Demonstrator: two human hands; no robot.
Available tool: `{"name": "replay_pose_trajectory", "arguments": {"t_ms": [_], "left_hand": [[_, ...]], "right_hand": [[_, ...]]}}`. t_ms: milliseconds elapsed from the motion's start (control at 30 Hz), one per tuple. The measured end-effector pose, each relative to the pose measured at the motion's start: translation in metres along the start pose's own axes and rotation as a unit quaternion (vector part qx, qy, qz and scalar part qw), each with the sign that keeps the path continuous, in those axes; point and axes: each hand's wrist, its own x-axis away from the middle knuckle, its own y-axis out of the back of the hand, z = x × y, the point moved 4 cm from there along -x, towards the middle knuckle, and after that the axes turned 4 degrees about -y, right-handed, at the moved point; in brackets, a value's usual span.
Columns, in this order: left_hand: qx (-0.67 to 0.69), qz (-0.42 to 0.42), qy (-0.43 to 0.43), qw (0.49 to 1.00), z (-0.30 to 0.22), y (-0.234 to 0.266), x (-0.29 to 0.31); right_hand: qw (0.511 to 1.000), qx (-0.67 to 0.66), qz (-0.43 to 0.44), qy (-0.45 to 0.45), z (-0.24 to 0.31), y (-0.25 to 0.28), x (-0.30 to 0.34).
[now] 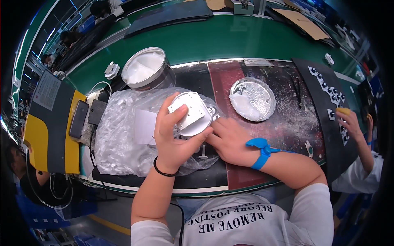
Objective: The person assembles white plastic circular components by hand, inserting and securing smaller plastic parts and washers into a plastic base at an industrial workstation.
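My left hand [174,141] grips a round white housing [189,113] with a flat square plate and small holes on its upper face, raised over the bag. Beside its right edge is my right hand [230,141], fingers curled downward and tips partly hidden; what they pinch, if anything, I cannot make out. Small shiny metal parts [212,111] show just beyond those fingertips. Under both hands lies a large clear plastic bag [119,139] full of pale parts, with a white paper label [145,127] on it. A white T-shaped piece [203,152] sits below the hands.
A clear round tub [164,76] stands behind the bag. Right of my hands is a round metal dish [269,96] with a white plastic piece and small bits. Tweezers [298,92] lie farther right. A yellow-and-grey machine [51,123] stands left. A co-worker's hand [349,123] reaches over black-and-white parts [328,90].
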Motion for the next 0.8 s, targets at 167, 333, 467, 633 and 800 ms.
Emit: {"name": "replay_pose_trajectory", "arguments": {"t_ms": [167, 333, 467, 633, 800], "left_hand": [[0.015, 0.014, -0.003, 1.0, 0.0, -0.005, 0.0], [0.004, 0.018, 0.002, 1.0, -0.001, -0.005, -0.001], [0.006, 0.03, 0.015, 0.999, 0.0, -0.006, 0.002], [0.004, 0.037, 0.018, 0.999, 0.0, -0.009, 0.002], [0.013, 0.044, 0.024, 0.999, 0.003, -0.01, 0.004]], "right_hand": [[0.998, -0.032, -0.007, 0.058, 0.0, -0.004, 0.002], [0.994, -0.064, -0.026, 0.09, 0.008, -0.006, 0.007], [0.994, -0.079, -0.009, 0.076, 0.01, -0.015, 0.01], [0.992, -0.103, 0.042, 0.053, 0.004, -0.023, 0.015], [0.996, -0.046, 0.026, 0.076, 0.01, -0.02, 0.015]]}}
